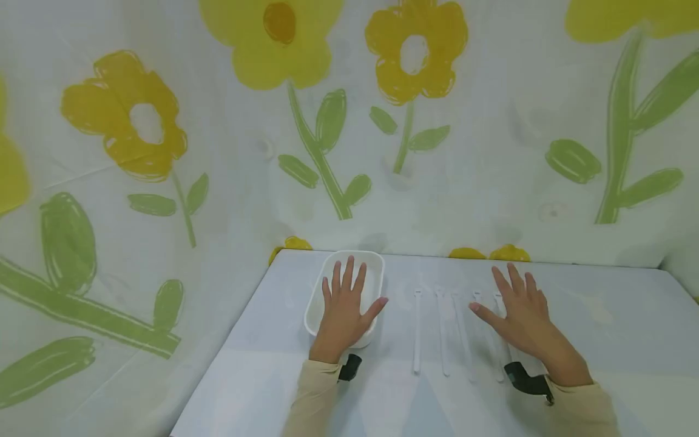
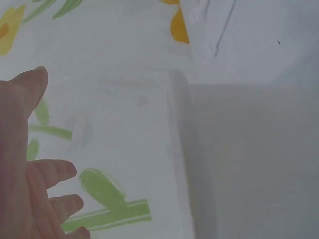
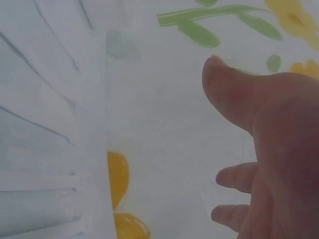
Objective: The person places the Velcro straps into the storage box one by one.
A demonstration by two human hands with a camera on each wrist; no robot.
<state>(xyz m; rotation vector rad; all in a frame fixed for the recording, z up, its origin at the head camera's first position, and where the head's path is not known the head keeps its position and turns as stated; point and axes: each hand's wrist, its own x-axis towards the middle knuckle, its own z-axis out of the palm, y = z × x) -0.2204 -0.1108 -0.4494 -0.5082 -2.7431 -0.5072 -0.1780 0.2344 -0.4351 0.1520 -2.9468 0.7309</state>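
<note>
My left hand is held over a white rectangular tray, fingers spread and nothing in its grasp. The tray's pale wall fills the right side of the left wrist view, beside the thumb and fingers. To the tray's right, several long thin white strips with small heads at their far ends lie in a row. Over the rightmost of them hovers my right hand, also spread and holding nothing, partly covering them. The right wrist view shows the strips at the left, apart from that hand.
Everything stands on a white table. Behind it and at its left hangs a white curtain printed with yellow flowers and green stems. A dark wrist camera sits at the right sleeve, another dark camera at the left.
</note>
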